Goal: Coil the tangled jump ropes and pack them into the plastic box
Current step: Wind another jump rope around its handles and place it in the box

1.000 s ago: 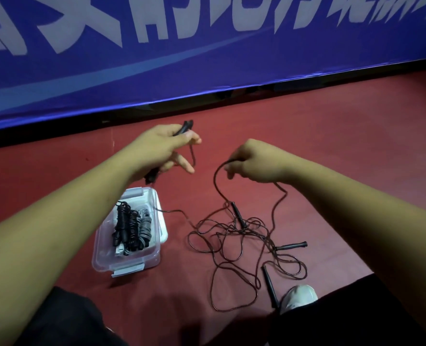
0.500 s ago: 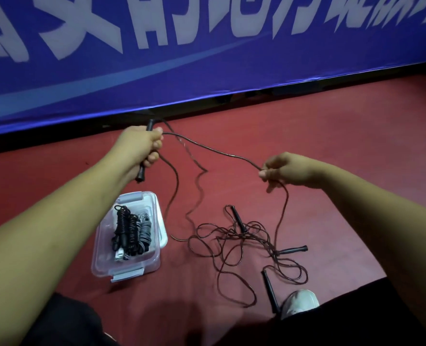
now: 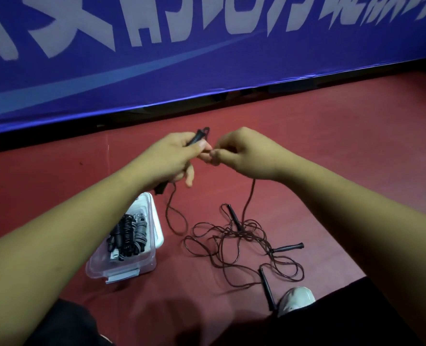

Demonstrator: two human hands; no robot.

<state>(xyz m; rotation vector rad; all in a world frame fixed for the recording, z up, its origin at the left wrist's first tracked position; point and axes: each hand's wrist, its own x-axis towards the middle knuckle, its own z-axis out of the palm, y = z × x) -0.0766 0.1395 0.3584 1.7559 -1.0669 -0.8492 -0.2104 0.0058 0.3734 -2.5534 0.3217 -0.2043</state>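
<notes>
My left hand [image 3: 168,159] grips a black jump-rope handle [image 3: 197,136], whose ends stick out above and below the fist. My right hand [image 3: 243,153] pinches the thin dark cord right beside the left thumb; both hands touch above the red floor. The cord hangs from both hands to a tangled pile of rope [image 3: 241,242] on the floor, with three loose black handles [image 3: 285,248] in it. A clear plastic box [image 3: 148,267] stands at the lower left with coiled ropes [image 3: 128,237] inside.
A blue banner wall [image 3: 207,58] runs across the back. A white lid [image 3: 158,226] lies against the box's right side. My white shoe [image 3: 296,299] and dark-trousered legs fill the bottom edge, next to one handle.
My right hand has swung left with the cord, from wide apart to touching my left hand. The stretched span of rope between them has gone and a loop hangs below.
</notes>
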